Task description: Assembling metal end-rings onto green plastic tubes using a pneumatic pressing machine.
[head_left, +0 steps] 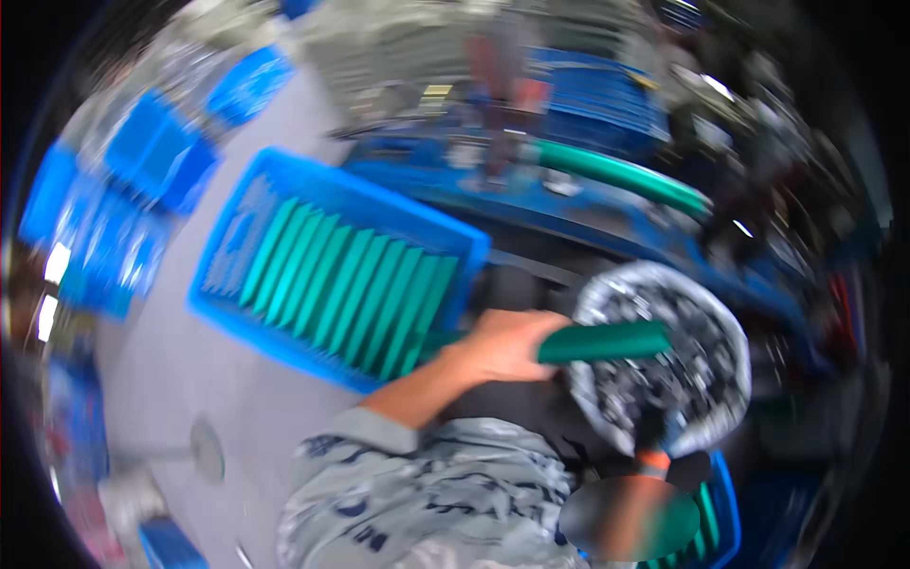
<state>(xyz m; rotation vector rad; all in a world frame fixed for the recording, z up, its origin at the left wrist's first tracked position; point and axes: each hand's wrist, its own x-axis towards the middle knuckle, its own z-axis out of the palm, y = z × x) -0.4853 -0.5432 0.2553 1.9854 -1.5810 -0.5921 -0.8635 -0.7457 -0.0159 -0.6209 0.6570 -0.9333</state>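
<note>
My left hand (517, 343) is closed around a long green bar or tube (607, 342), which sticks out to the right over a round container with a pale plastic-like liner (742, 365). Many small dark and shiny pieces (701, 337) fill that container. At its near rim is my right hand (654, 431), dark as if gloved, with an orange band at the wrist. Blur hides its fingers and anything in them. To the left, a blue crate (403, 211) holds a row of several similar green bars (332, 284), lying slanted side by side.
Beyond the container runs a blue machine bench (588, 218) with another green bar (621, 177) on it. A second blue crate (728, 503) with green bars sits at the lower right, beside a blurred grey-green oval (607, 517). Blue bins (156, 142) stand far left.
</note>
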